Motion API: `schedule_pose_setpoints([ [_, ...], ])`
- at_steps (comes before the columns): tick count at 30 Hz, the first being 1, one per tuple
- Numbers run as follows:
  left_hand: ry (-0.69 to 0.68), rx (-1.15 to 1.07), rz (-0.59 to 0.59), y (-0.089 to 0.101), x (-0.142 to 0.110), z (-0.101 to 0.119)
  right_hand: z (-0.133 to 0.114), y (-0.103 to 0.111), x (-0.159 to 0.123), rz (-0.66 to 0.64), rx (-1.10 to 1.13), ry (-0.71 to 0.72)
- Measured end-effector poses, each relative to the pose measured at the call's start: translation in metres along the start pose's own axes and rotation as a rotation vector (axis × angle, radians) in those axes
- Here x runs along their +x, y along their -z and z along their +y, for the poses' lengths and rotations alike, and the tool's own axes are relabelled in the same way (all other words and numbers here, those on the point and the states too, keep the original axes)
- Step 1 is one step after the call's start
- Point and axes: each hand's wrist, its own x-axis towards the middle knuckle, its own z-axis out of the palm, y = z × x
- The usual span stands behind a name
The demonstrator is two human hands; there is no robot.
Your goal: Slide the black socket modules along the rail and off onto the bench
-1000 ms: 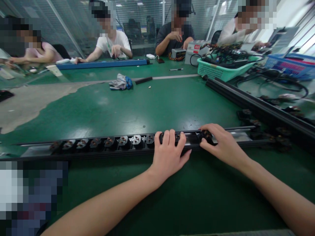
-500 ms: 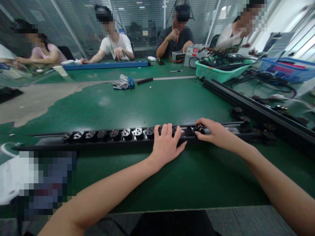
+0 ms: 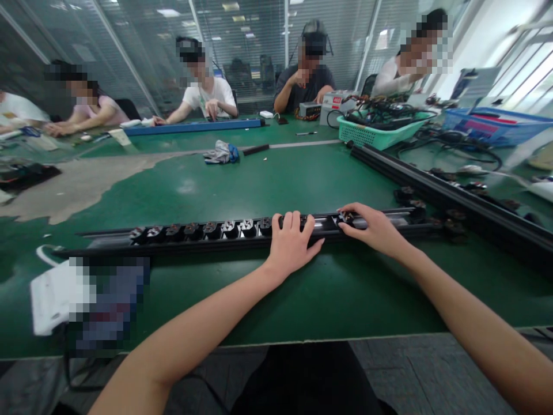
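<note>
1. Rail (image 3: pixel 233 245) is lying crosswise on the tabletop (image 3: pixel 242 187), its near edge running roughly parallel to the tabletop's front edge, with a green strip stretching between them.
2. Modules (image 3: pixel 210 229) are sitting in a row along the rail, and a bare stretch is showing at its left end.
3. The left hand (image 3: pixel 292 245) is lying over the row's right part, fingers bending over modules, thumb reaching along the near edge; I cannot tell whether its grip is clamping anything.
4. The right hand (image 3: pixel 374 227) is pinching the end module (image 3: pixel 345 218) at the rail, its grip clamping it between thumb and fingers. A short open gap is separating this module from the left hand.
5. Loose modules (image 3: pixel 406 194) are lying around the rail's right end, and a black bar (image 3: pixel 432 187) is slanting past, narrowing the room there.
6. Beyond the rail, wide green room is reaching to the glove (image 3: pixel 221 152).
</note>
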Motion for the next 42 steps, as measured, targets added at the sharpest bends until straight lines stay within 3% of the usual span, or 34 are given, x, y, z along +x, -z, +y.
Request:
schedule_pose_setpoints([
  [8, -0.01, -0.01, 0.022, -0.001, 0.0, -0.001, 0.004, -0.004, -0.01, 0.04, -0.122, 0.024],
  [26, -0.023, 0.0, 0.042, 0.0, 0.0, -0.003, 0.011, -0.006, -0.011, 0.095, -0.129, 0.024],
  [42, -0.011, -0.014, 0.019, 0.003, 0.001, -0.003, 0.0, -0.001, -0.009, 0.03, -0.154, 0.026],
])
